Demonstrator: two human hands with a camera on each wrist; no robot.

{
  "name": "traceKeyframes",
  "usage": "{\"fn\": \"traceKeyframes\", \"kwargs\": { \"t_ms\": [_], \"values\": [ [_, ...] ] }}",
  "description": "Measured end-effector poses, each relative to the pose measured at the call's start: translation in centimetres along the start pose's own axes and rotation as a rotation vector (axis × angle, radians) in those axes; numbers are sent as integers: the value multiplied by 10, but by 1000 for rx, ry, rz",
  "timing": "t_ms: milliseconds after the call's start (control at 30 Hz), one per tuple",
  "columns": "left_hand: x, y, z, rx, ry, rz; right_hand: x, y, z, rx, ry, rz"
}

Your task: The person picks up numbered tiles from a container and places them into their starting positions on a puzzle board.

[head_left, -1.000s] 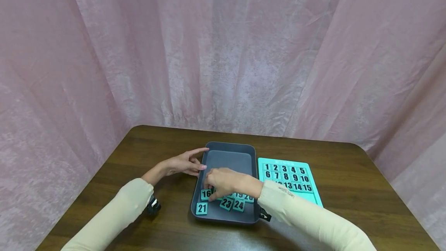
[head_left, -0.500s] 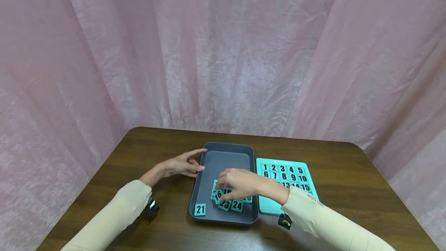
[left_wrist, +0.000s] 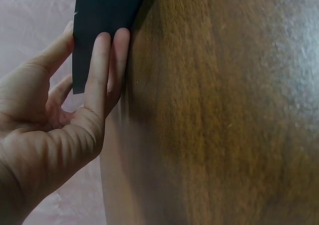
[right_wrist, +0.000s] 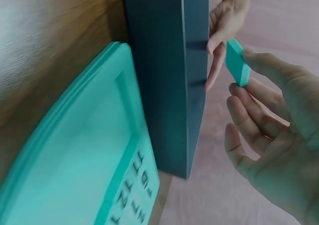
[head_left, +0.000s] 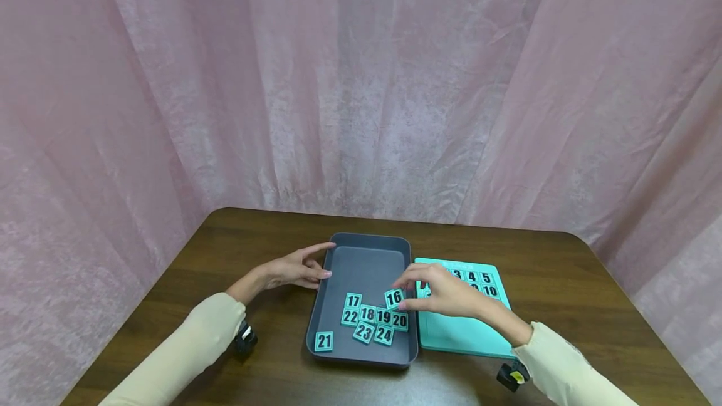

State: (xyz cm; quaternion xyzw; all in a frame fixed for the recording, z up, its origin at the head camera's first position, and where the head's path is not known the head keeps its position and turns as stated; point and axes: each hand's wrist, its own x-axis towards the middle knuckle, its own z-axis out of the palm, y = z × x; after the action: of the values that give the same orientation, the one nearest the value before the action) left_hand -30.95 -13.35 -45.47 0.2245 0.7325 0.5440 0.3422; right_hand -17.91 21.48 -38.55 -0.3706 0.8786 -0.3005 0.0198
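My right hand [head_left: 445, 291] pinches the turquoise number tile 16 [head_left: 393, 298] between thumb and fingers, above the right side of the grey tray [head_left: 366, 263]. In the right wrist view the tile [right_wrist: 238, 63] is seen edge-on, clear of the tray wall. My left hand [head_left: 293, 269] holds the tray's left rim; thumb and index finger reach over it, while other fingers [left_wrist: 101, 60] lie against the outer wall. Tiles 17 [head_left: 353, 301], 18, 19, 20, 22, 23 and 24 lie grouped in the tray. Tile 21 [head_left: 324, 341] lies apart at its near left corner.
Right of the tray lies a turquoise number board [head_left: 468, 338], with numbered tiles in its far rows and a bare near part. My right hand hides some of its numbers. The brown wooden table [head_left: 575, 306] ends before a pink curtain [head_left: 361, 80].
My right hand has gathered tile 16 from the tray's left side, lifted it and carried it right, uncovering the grouped tiles. My left hand stays at the rim.
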Motion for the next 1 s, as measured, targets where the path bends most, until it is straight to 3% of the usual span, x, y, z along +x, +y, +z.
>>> {"fn": "traceKeyframes", "kwargs": {
  "t_ms": [133, 500, 1000],
  "values": [
    [0, 0, 0, 2, 4, -6, -14, 8, -3, 17, 70, 12],
    [2, 1, -2, 4, -1, -7, -43, 17, -6, -11, 139, 39],
    [1, 2, -1, -11, 10, -18, -73, 38, -6, -71, 158, 55]
  ]
}}
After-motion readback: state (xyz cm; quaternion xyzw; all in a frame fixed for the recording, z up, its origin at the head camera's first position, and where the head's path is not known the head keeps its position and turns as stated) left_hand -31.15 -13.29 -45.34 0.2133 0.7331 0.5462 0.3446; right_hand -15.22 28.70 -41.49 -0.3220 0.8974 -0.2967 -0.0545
